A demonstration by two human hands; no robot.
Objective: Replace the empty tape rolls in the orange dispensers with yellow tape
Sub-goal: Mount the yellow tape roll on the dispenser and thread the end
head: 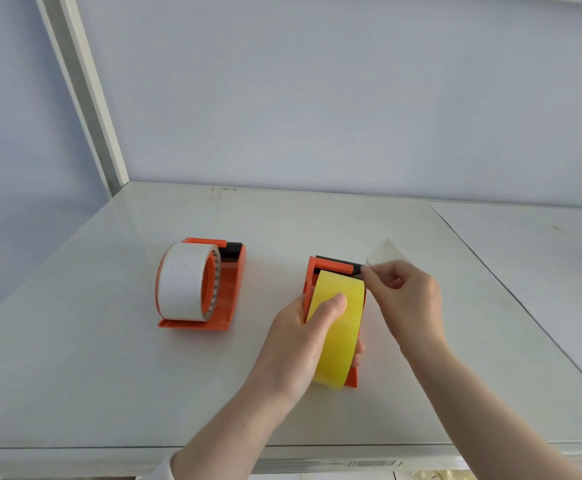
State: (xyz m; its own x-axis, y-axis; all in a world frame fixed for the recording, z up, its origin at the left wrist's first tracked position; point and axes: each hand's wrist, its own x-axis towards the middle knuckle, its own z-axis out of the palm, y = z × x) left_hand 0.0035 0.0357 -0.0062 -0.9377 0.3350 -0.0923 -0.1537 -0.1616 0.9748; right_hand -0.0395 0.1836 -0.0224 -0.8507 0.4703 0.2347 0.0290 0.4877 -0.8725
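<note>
So at this moment I had the left grip (300, 344) wrapped round the yellow tape (341, 327), thumb laid across the top of the roll and the fingers curled under its far side. The roll sat upright in the orange dispenser (312, 268) right under that grip, so I'd call this one basically loaded.

The right grip (407, 296) was pinching a pale strip (383, 254) between thumb and fingertips, just beyond the dispenser's black roller (334, 261). I couldn't tell if that strip was the yellow roll's loose end or a leftover bit. It looked nearly clear and a bit blurred.

My read on the step: threading the end at the front of this dispenser. The next move probably needs the left grip to hold the roll steady while the right one draws the strip flat over the roller, without letting it fold onto itself.

Well off to the left of the left grip, the second dispenser (229, 292) carried a white roll (184, 282), so I'd say that half of the job wasn't done.

Writing: there was small dark print (216, 282) round the white roll's rim, too small to read. There was also a barcode sticker (372, 463) on the bench (109, 375) edge below the right forearm, unreadable too. No brand that I could make out.
</note>
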